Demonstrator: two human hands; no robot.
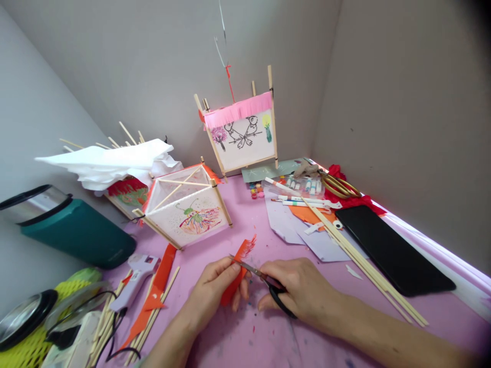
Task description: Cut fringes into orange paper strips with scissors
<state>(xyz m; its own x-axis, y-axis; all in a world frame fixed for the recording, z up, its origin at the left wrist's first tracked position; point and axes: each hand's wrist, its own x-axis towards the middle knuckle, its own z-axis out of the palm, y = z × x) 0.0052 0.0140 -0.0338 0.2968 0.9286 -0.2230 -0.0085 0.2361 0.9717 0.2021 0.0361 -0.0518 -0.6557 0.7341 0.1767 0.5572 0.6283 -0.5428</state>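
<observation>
My left hand [220, 283] pinches a strip of red-orange paper [242, 250] whose upper end is cut into a fringe. In my right hand [303, 289] is a pair of scissors [280, 296] with black handles, its fingers in the loops. The scissor blades lie across the paper strip, close to my left thumb. Part of the strip hangs below my left fingers. Just beyond my hands stands a wood-framed paper lantern [199, 220] with a drawn butterfly and red trim.
A second lantern [251, 145] with pink fringe hangs from a wire behind. Leftward are a teal tumbler [80, 232], a glue gun [138, 276], red paper scraps [148, 312] and wooden sticks. On the right lie a phone [395, 250], long sticks [364, 260], markers and gold-handled scissors [341, 185].
</observation>
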